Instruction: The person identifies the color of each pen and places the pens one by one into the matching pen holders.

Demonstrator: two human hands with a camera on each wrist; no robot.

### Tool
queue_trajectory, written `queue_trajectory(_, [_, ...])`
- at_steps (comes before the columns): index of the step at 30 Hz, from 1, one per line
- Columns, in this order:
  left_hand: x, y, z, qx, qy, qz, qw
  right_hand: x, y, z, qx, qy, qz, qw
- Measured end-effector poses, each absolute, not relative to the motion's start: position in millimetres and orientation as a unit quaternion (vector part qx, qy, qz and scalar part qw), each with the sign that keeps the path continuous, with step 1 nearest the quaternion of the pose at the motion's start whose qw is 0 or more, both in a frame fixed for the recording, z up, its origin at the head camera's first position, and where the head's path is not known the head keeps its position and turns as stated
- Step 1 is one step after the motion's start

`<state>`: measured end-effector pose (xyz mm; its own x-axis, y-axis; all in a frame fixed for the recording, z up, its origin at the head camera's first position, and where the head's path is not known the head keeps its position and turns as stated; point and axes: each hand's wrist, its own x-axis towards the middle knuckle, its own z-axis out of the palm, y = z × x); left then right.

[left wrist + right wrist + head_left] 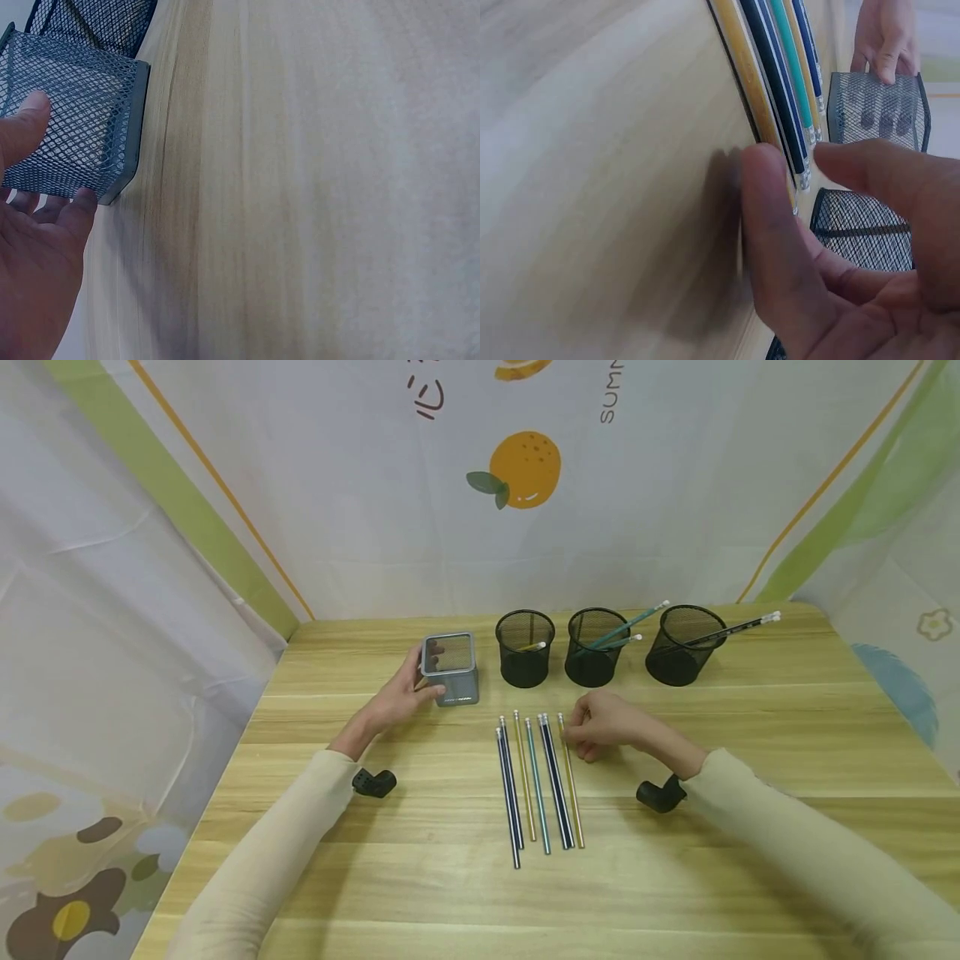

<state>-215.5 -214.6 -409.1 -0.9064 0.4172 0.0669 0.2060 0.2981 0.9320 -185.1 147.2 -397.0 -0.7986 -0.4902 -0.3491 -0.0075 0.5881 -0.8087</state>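
My left hand [397,697] holds a grey square mesh pencil cup [457,687] at its left side. In the left wrist view its thumb lies against the mesh and the fingers reach under the far side. My right hand [609,723] is at the eraser end of the rightmost yellow pencil [572,789]. In the right wrist view, a fingertip lies against or just over this pencil [742,64], while the thumb stands apart from it. To its left lie dark blue pencils [555,785], a teal pencil [538,789] and another yellow pencil [525,777], roughly parallel, erasers away from me.
Three round black mesh cups stand along the back: the left cup [525,668] with a yellow pencil, the middle cup [591,668] with teal pencils, the right cup [675,667] with black pencils. Behind the wooden table [420,893] hangs a printed curtain [360,510].
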Motion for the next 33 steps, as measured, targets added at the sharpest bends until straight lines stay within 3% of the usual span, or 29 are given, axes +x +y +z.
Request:
queue_trajectory(22, [-216.3, -214.6, -409.0, 0.188, 0.801, 0.56, 0.102, -188.1, 127.6, -399.8, -0.171, 0.911, -0.296, 0.229])
queue_trajectory(33, [-215.2, -214.6, -407.5, 0.195, 0.801, 0.557, 0.1, -188.6, 137.9, -399.7, -0.176, 0.897, -0.324, 0.245])
